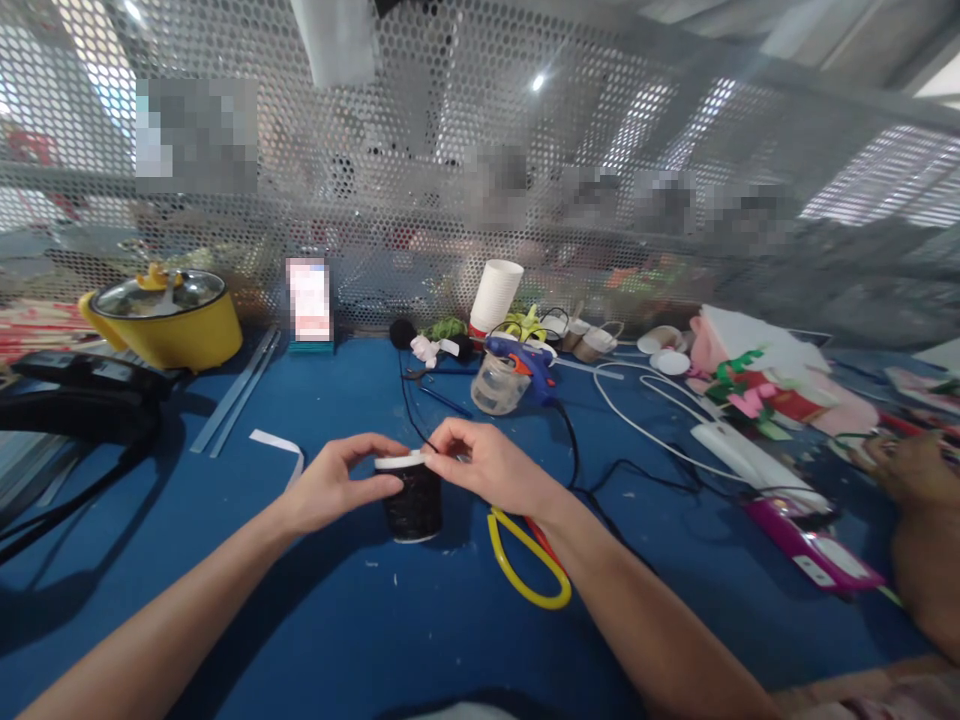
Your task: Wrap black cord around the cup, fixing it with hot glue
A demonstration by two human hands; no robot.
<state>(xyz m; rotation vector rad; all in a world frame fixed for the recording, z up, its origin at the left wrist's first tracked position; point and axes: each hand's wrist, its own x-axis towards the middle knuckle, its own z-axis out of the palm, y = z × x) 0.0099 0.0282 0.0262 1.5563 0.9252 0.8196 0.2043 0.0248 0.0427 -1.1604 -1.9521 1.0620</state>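
Note:
A small paper cup (412,508) with a white rim stands at the middle of the blue table, its side wrapped in black yarn. My left hand (336,482) is closed round its left side, thumb in front and fingers by the rim. At the right of the rim, the fingertips of my right hand (480,462) pinch a black yarn strand (410,405). That strand runs back to a black yarn ball (403,333). Beneath my right forearm lies a yellow loop-shaped handle (530,575) with a red part beside it, mostly hidden.
A blue glue gun (525,355) rests on a clear jar (496,390). Stacked white cups (497,295) stand behind. Yellow pot (184,330) and phone (309,300) are at the back left. Cables and a purple power strip (814,548) lie right, near another person's arm (926,540).

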